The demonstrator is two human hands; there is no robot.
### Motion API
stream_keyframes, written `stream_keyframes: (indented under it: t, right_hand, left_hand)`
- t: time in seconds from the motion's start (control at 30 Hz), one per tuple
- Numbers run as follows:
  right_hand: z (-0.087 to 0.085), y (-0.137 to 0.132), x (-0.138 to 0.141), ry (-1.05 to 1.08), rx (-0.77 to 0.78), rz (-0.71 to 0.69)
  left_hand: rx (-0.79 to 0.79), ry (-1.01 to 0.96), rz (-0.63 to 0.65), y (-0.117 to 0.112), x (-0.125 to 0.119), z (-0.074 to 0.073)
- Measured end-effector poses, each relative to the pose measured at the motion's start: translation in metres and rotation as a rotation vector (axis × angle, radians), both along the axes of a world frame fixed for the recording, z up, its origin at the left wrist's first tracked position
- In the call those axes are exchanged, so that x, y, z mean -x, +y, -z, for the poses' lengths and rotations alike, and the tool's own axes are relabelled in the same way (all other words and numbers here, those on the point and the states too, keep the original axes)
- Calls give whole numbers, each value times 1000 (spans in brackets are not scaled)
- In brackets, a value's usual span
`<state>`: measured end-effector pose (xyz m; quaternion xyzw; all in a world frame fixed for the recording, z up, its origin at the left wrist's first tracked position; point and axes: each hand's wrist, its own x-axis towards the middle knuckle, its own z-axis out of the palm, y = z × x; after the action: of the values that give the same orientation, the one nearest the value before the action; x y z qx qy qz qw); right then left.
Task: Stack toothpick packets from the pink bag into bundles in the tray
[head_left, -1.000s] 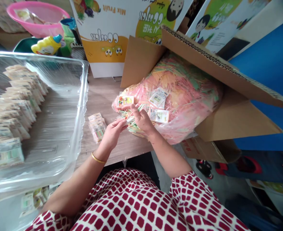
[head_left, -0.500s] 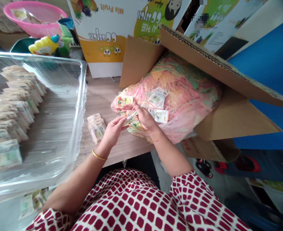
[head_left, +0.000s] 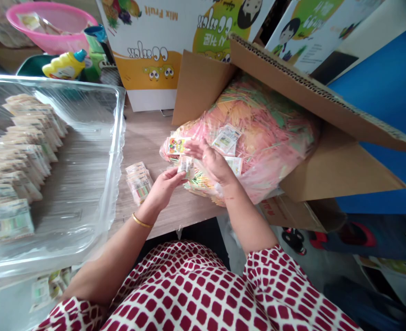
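My left hand (head_left: 168, 183) pinches a small printed packet (head_left: 186, 166) between thumb and fingers. Just right of it, my right hand (head_left: 211, 158) is open with its fingers stretched out, and I see nothing in it. Under both hands lies a big clear bag of thin pink, green and yellow sticks (head_left: 258, 138), spilling out of an open carton (head_left: 344, 161). On the bag rest a fruit-printed packet (head_left: 174, 145) and a few more packets (head_left: 226, 138), one partly behind my right hand. A short overlapping row of packets (head_left: 139, 181) lies on the table beside my left wrist.
A clear plastic tray (head_left: 85, 193) on the left holds several rows of packets (head_left: 23, 142). Behind it stand a pink basin (head_left: 51, 27) and a yellow bottle with a blue cap (head_left: 65, 65). A printed carton (head_left: 147, 55) stands upright at the back of the wooden table (head_left: 144, 133).
My right hand has drawn slightly right, away from the packet, with its fingers spread. The packet in my left hand now stands more upright and shows more of its face.
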<state>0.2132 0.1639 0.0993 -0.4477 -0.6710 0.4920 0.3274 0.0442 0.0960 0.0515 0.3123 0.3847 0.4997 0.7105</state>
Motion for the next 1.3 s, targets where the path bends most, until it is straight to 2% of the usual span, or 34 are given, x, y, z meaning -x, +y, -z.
stream_keyframes:
  t: [0.1, 0.17, 0.2, 0.27, 0.37, 0.43, 0.53, 0.63, 0.7, 0.73, 0.77, 0.83, 0.87, 0.9, 0.93, 1.0, 1.07, 1.13, 1.2, 1.3]
  right_hand:
    - [-10, 0, -15, -395, -218, 186]
    - [-21, -6, -21, -596, -333, 215]
    - [-27, -10, -22, -621, -374, 194]
    - [-36, -18, -20, -551, -412, 67]
    - [-42, -24, -12, -403, -312, -206]
    - [-38, -23, -7, -321, -216, -209]
    - [-28, -19, -3, -202, -145, -74]
    - [-17, -17, 0, -192, -68, -172]
    - [-10, -18, 2, -153, -52, -147]
    - [-6, -18, 4, -113, -52, -87]
    - [-2, -19, 6, -74, -46, -22]
    - [8, -22, 16, -21, -14, 50]
    - [14, -24, 23, -8, 9, 35]
    - [19, -27, 33, -7, 28, -5]
    - [25, -30, 44, -19, 40, -64]
    - [33, -39, 71, -82, 44, -180]
    - [38, -47, 98, -176, 43, -265]
    - [39, -51, 115, -261, -5, -283]
    - [34, -48, 113, -331, -137, -217]
    - [14, -30, 71, -481, -342, 24]
  left_hand:
    - [-8, 27, -34, -1, 5, 0]
    - [-28, 91, -35, -2, 7, 0]
    - [-35, 131, -30, -3, 8, -1]
    - [-43, 177, -24, -5, 7, -2]
    - [-20, 98, 6, -10, 4, -7]
    - [18, 16, 41, -12, 5, -11]
    - [51, -5, 76, -14, 9, -14]
    - [24, 66, 92, -18, 13, -15]
    - [-46, 173, 58, -26, 17, -14]
    - [-103, 272, -6, -33, 19, -13]
    - [-176, 400, -104, -43, 22, -10]
    - [-368, 742, -391, -67, 30, -2]
    - [-477, 894, -523, -81, 35, 3]
    - [-591, 1019, -572, -94, 40, 9]
    - [-684, 1123, -547, -107, 45, 15]
    - [-777, 1285, -370, -126, 54, 27]
    - [-773, 1408, -202, -136, 60, 38]
    - [-734, 1512, -141, -138, 63, 46]
    - [-693, 1576, -165, -135, 62, 52]
    - [-659, 1580, -218, -131, 57, 55]
